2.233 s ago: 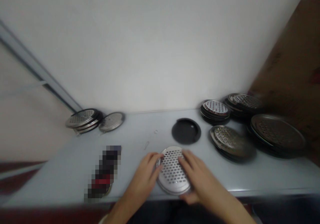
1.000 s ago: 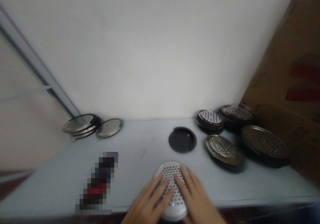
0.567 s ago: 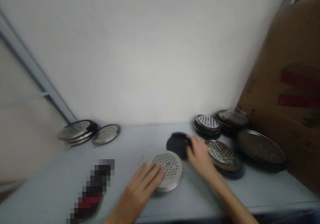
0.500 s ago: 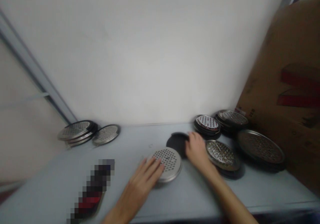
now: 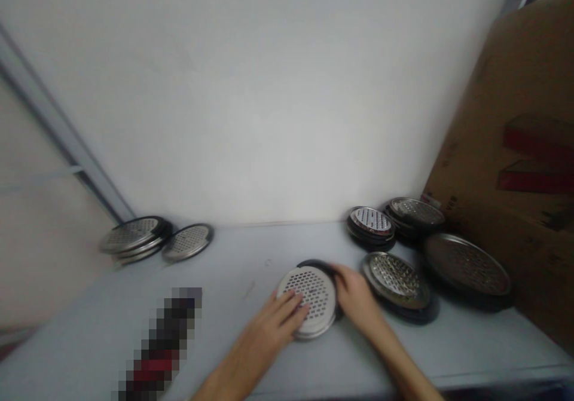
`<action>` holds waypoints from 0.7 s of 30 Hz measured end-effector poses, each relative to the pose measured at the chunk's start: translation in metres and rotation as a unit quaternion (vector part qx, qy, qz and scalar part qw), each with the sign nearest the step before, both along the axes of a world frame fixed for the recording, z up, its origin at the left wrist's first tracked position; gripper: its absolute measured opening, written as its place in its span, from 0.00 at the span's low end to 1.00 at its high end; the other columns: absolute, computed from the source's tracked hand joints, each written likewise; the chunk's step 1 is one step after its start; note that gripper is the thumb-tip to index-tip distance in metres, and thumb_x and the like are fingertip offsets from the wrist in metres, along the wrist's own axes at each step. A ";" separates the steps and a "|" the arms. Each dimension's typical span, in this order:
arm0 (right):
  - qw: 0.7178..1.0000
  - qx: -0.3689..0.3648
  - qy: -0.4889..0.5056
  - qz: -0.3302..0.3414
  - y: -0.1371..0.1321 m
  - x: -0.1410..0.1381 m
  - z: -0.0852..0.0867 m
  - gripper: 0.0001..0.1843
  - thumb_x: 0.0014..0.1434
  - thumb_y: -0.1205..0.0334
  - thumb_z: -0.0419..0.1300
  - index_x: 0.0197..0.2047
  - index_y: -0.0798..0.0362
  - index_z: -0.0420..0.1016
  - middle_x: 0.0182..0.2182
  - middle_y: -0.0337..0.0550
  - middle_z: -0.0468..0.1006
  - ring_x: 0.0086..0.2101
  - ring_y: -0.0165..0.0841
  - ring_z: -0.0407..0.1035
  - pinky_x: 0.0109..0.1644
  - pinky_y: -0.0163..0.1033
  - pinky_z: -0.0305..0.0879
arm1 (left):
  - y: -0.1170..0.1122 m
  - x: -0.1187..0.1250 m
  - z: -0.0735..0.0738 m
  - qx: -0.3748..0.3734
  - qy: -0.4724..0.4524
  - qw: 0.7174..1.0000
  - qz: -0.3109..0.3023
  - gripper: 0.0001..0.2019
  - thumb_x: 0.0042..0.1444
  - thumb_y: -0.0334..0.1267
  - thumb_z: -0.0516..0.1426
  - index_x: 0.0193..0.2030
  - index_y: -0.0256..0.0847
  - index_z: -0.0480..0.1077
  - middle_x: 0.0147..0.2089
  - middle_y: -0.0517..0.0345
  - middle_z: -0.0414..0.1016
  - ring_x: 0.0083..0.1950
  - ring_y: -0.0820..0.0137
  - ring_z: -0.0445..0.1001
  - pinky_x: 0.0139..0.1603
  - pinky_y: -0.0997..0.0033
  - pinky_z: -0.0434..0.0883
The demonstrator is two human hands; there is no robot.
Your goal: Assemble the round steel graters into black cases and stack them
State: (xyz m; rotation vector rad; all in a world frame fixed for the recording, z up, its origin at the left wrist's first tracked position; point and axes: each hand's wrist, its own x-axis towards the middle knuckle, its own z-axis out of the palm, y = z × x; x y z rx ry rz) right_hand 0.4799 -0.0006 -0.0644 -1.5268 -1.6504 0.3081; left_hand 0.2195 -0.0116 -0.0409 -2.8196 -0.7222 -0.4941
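A round perforated steel disc (image 5: 309,301) lies tilted on top of a black round dish (image 5: 319,264), which shows only as a dark rim behind it. My left hand (image 5: 274,323) rests its fingers on the near edge of the disc. My right hand (image 5: 354,296) grips the disc's right rim, with the black dish's rim beside its fingers. The dish's lower side is hidden by the disc.
Several stacks of steel grater discs stand on the pale table (image 5: 81,323): two at left (image 5: 130,238), others at right (image 5: 397,280). A pixelated dark object (image 5: 156,344) lies at front left. A cardboard box (image 5: 506,120) stands at right, against a white wall (image 5: 269,90).
The perforated disc has slid up and to the right onto the black dish, covering most of it. My right hand has closed in on the pair from the right.
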 end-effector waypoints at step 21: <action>0.998 0.023 0.055 0.011 -0.020 -0.006 -0.003 0.14 0.69 0.57 0.53 0.50 0.53 0.74 0.43 0.51 0.79 0.46 0.43 0.73 0.56 0.52 0.70 | -0.016 0.038 0.017 -0.083 -0.020 0.996 0.031 0.26 0.62 0.41 0.65 0.65 0.43 0.68 0.65 0.45 0.74 0.68 0.53 0.70 0.68 0.46 0.69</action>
